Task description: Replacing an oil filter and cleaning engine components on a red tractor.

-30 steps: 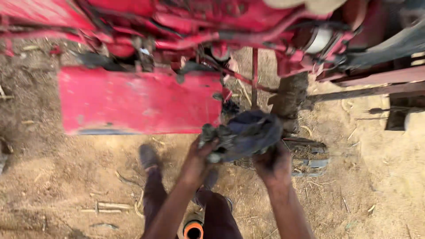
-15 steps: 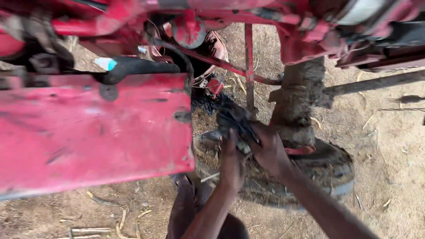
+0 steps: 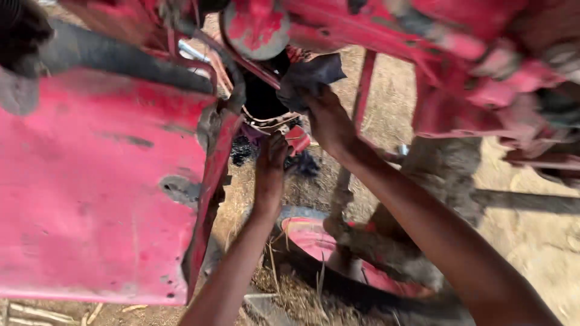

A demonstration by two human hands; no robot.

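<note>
Both hands have climbed since half a second ago: they worked low beside the mud-caked wheel then, and now they reach up into the gap at the right edge of the red panel (image 3: pixel 90 187). The view has also swung in closer, so the panel fills the whole left side.

My right hand (image 3: pixel 326 118) is clenched on a dark grey cloth (image 3: pixel 311 72), pressing it against the machine's underside just right of the panel's top corner, below the round red cap (image 3: pixel 260 27). My left hand (image 3: pixel 272 160) sits lower, close to the panel's bent right edge; its fingers curl toward a small red part (image 3: pixel 297 137) and the black greasy parts behind it, but I cannot tell whether it actually grips anything.

To do this well, I judge the cloth hand should keep a firm, bunched grip so no loose corner snags on the thin red rod (image 3: pixel 362 90) running down just right of it. I would brace the left hand and keep that wrist off the panel's torn metal edge, which looks sharp.

As for the cloth, it looks crumpled, limp and soiled, dark grey-blue, with one pointed corner sticking out to the right. Below the panel's lower right corner lies the wheel (image 3: pixel 338 247), red rim under dried mud, on straw-strewn earth.
</note>
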